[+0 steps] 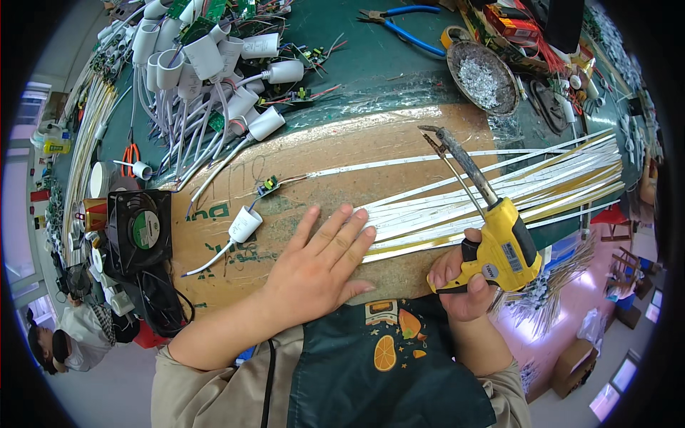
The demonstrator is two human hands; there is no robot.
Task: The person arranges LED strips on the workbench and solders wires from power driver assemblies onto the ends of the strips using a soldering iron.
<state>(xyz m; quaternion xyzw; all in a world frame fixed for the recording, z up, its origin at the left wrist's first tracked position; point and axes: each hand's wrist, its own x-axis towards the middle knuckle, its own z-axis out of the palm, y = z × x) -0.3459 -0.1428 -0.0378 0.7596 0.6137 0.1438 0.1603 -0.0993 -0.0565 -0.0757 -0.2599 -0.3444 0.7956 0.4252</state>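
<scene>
My left hand (317, 260) lies flat, fingers stretched out, over the near ends of a bundle of thin white and yellowish LED strips (457, 214). My right hand (464, 282) is wrapped round the grip of a yellow soldering gun (503, 242). Its dark metal tip points up and left above the strips. One strip, apart from the bundle, runs left to a small green circuit board (267, 187) with thin wires. Just below that board lies a white plastic cap (246, 224) with a white cable. A cardboard sheet (207, 250) lies beneath them.
Many white caps with cables and boards (207, 57) are heaped at the far left. A black fan (139, 230) stands left of the cardboard. Blue-handled pliers (414, 32) and a round dish (484, 78) of pale bits lie at the back. Orange-handled scissors (128, 157) lie left.
</scene>
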